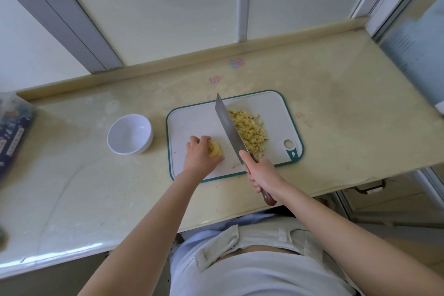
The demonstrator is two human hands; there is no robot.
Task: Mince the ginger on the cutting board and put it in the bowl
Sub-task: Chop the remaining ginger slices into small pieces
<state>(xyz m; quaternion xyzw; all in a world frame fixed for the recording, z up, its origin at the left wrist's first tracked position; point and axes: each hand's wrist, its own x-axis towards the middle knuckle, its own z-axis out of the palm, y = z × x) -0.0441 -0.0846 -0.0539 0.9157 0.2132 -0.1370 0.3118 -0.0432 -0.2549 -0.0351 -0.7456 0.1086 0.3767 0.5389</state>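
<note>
On the cutting board point(192, 122), the left hand point(198, 155) is gripping the ginger piece point(216, 150); the right hand point(260, 172) is holding the knife point(229, 127) beside the minced ginger point(249, 131).

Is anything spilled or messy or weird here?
Nothing is spilled. The chopped ginger sits in one pile on the cutting board, and the white bowl stands upright beside it, empty. The only odd thing: faint pink and blue marks on the counter behind the board, like stains or scribbles.

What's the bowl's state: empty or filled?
Empty: the bowl shows only bare white interior; the minced ginger sits on the cutting board.
</note>
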